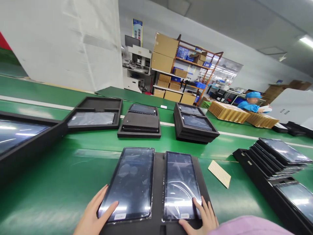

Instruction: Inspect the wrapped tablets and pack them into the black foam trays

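Two dark tablets in clear film lie side by side on a black foam tray in front of me: the left tablet (133,179) and the right tablet (179,182). My left hand (94,213) grips the left tablet's lower left edge, thumb on the screen and fingers along the side. That tablet covers the tray's left part. My right hand (204,215) rests with spread fingers on the lower right corner of the right tablet, touching its edge and the black foam tray (201,178). Small white labels sit at both tablets' near ends.
Beyond are more foam trays (195,132) with tablets and a stacked pair (140,125). At right, a tablet pile (281,160) stands on a long black tray. A paper card (220,173) lies on the green bench (58,182). A blue-capped person (251,102) works behind cardboard dividers (227,111).
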A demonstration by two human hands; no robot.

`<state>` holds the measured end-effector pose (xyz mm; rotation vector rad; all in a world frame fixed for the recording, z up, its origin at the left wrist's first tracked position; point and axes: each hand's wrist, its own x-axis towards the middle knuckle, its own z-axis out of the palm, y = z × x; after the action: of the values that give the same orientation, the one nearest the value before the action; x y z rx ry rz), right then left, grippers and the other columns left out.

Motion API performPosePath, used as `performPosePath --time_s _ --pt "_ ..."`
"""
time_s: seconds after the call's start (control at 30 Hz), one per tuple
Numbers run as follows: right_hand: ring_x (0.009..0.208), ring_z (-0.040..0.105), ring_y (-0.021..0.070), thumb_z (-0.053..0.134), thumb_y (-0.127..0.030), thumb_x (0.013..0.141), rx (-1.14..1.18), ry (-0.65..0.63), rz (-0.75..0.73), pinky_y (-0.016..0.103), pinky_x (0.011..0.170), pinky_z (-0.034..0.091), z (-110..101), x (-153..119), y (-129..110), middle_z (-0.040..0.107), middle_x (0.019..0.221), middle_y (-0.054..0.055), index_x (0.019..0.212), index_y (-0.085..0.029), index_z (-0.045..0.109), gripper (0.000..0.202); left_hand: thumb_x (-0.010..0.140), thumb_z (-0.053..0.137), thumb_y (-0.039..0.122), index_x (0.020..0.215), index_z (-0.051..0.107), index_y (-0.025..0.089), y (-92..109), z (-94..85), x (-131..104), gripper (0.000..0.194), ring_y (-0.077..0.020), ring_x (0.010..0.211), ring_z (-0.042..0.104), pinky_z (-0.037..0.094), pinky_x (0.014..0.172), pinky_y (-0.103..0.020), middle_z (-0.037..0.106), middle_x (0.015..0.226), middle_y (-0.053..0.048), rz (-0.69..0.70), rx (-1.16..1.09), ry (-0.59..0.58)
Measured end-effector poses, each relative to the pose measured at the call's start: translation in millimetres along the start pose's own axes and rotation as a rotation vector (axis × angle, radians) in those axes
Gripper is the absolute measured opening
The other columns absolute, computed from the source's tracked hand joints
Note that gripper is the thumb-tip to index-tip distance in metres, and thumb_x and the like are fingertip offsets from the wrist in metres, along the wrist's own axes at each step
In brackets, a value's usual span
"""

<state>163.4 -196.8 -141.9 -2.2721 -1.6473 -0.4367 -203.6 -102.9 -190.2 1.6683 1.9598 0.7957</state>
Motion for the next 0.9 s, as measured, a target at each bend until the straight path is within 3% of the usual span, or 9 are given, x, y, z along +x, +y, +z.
performPosePath --time_s 0.1,0.17,0.3,0.43,0.53,0.63,0.83,0.9 --pt "0.123 0.059 0.0458 0.076 -0.047 0.063 -0.036 -0.093 -0.059 0.063 0.089 0.056 -22 29 3 0.07 0.127 0.006 0.103 -0.04 0.078 0.041 0.084 0.044 0.062 0.135 0.06 0.025 0 5.2 -12 0.065 -0.0318 0.144 0.041 0.042 0.115 -0.045 0.049 0.153 -0.003 0.121 -0.091 0.09" --pt "0.125 0.058 0.0448 0.071 -0.043 0.072 -0.019 -0.143 -0.136 0.064 0.096 0.052 -42 62 -8 0.068 0.129 0.011 0.108 -0.032 0.078 0.038 0.086 0.045 0.058 0.141 0.055 0.027 3 9.1 -22 0.064 -0.0319 0.145 0.039 0.042 0.115 -0.048 0.048 0.154 -0.002 0.142 -0.083 0.083" --pt "0.123 0.062 0.0358 0.066 -0.026 0.084 0.323 -0.344 -0.396 0.055 0.106 0.049 -58 144 -74 0.067 0.13 0.017 0.12 -0.018 0.072 0.038 0.09 0.046 0.052 0.152 0.038 0.028 11 13.0 -38 0.067 -0.0317 0.148 0.031 0.036 0.117 -0.054 0.046 0.155 -0.005 0.13 -0.07 0.056" --pt "0.121 0.063 0.0297 0.068 -0.02 0.085 0.406 -0.398 -0.496 0.046 0.107 0.048 -31 198 -149 0.071 0.123 0.015 0.117 -0.018 0.074 0.032 0.092 0.044 0.05 0.152 0.037 0.031 8 6.9 -44 0.064 -0.0303 0.148 0.031 0.035 0.118 -0.051 0.043 0.157 -0.004 0.131 -0.143 0.03" --pt "0.107 0.07 0.0296 0.066 -0.018 0.086 0.437 -0.429 -0.498 0.045 0.097 0.054 -7 211 -174 0.076 0.11 0.013 0.099 -0.019 0.078 0.018 0.091 0.046 0.051 0.155 0.031 0.03 -2 1.2 -48 0.069 -0.0309 0.148 0.031 0.033 0.118 -0.05 0.039 0.159 -0.005 0.047 -0.186 0.035" --pt "0.104 0.071 0.0277 0.065 -0.017 0.086 0.477 -0.425 -0.498 0.044 0.097 0.054 6 211 -174 0.079 0.1 0.008 0.088 -0.022 0.078 0.014 0.088 0.052 0.049 0.156 0.022 0.037 -9 -1.9 -54 0.075 -0.0293 0.149 0.027 0.03 0.119 -0.047 0.03 0.163 -0.001 0.065 -0.253 -0.046" --pt "0.112 0.069 0.0313 0.066 -0.021 0.083 0.528 -0.372 -0.462 0.048 0.099 0.054 16 207 -162 0.075 0.114 0.014 0.105 -0.017 0.076 0.024 0.076 0.069 0.04 0.155 0.006 0.044 -12 -7.5 -51 0.101 -0.0296 0.15 0.025 0.03 0.119 -0.045 0.021 0.165 0.004 0.124 -0.262 -0.125" --pt "0.112 0.069 0.0321 0.067 -0.023 0.083 0.54 -0.363 -0.458 0.05 0.099 0.054 17 207 -160 0.076 0.112 0.014 0.099 -0.018 0.077 0.02 0.071 0.073 0.038 0.154 0.004 0.045 -12 -10.6 -47 0.108 -0.0298 0.15 0.025 0.032 0.119 -0.044 0.021 0.165 0.006 0.168 -0.252 -0.161"
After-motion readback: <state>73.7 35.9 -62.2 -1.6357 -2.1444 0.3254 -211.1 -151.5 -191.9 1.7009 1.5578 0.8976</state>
